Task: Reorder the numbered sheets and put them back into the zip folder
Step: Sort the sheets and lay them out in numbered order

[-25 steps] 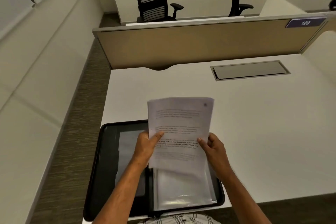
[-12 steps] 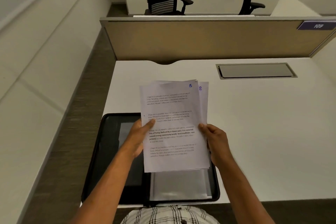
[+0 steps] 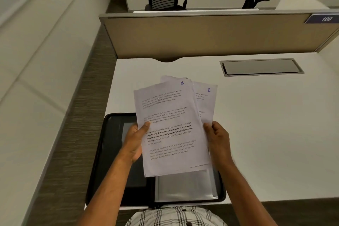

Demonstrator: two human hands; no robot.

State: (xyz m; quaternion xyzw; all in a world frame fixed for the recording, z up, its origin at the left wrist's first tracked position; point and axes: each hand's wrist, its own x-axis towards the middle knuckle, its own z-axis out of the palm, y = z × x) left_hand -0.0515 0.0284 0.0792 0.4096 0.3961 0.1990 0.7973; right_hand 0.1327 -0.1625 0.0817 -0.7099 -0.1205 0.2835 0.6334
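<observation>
I hold a stack of printed white sheets (image 3: 170, 126) above the open black zip folder (image 3: 111, 152), which lies on the white desk (image 3: 266, 124). The top sheet carries a handwritten 8 at its upper right. A sheet marked 2 (image 3: 207, 102) sticks out to the right from behind it. My left hand (image 3: 134, 139) grips the stack's left edge, thumb on the top sheet. My right hand (image 3: 218, 137) grips the right edge where sheet 2 fans out. The folder's right half shows clear plastic sleeves (image 3: 185, 185), partly hidden by the sheets.
A metal cable hatch (image 3: 260, 67) is set into the desk at the back right. A tan partition (image 3: 211, 36) closes off the far edge. Carpeted floor (image 3: 73, 143) and a pale wall run along the left. Two office chairs stand beyond the partition.
The sheets have tilted flatter toward me and fanned apart. Sheet 2 has slid out further to the right behind the top sheet. Both hands keep their hold on the edges.
</observation>
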